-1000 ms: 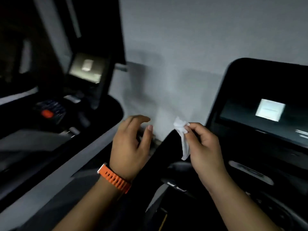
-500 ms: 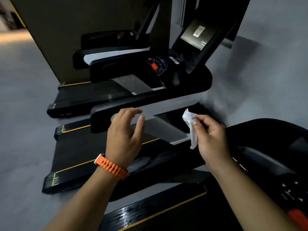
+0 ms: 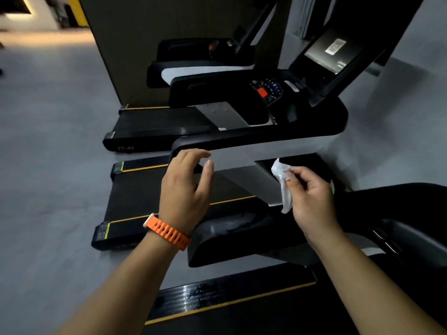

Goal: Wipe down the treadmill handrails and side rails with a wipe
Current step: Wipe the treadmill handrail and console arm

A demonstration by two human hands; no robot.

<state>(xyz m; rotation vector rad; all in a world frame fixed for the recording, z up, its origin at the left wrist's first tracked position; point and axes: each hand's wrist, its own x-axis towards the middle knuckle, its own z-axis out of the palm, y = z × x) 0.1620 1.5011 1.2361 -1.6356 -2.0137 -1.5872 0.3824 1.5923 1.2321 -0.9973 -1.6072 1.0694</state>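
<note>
Head camera view, looking down over a row of treadmills on a grey gym floor, with two bare forearms reaching forward

The right hand (image 3: 312, 197) pinches a crumpled white wipe (image 3: 281, 180) between thumb and fingertips; the wipe hangs in the air, touching no surface. The left hand (image 3: 183, 189), with an orange watch strap (image 3: 167, 232) at the wrist, hovers beside it, fingers loosely curved and holding nothing.

Just below the hands runs the nearest black handrail (image 3: 242, 247), glossy and curved. Beneath that lies a black side rail (image 3: 229, 301) edged with a yellow stripe, its surface showing shiny patches. Beyond the hands, the next treadmill's handrail (image 3: 266, 146) is black on top with a pale grey side.

Judging by the pose, the wipe is being readied and no wiping stroke is under way. The next move seems to call for spreading the bunched wipe flatter, perhaps with help from the free left hand, then lowering it onto the near handrail and drawing it along the length.

Writing: small yellowish characters on the rear end of a farther deck (image 3: 125, 148) are too blurred to read with confidence. The tilted console screen (image 3: 331, 53) shows a pale square and faint lines of text, unreadable. An orange button (image 3: 262, 91) sits among the keys, their markings too small to make out. No brand can be read
</note>
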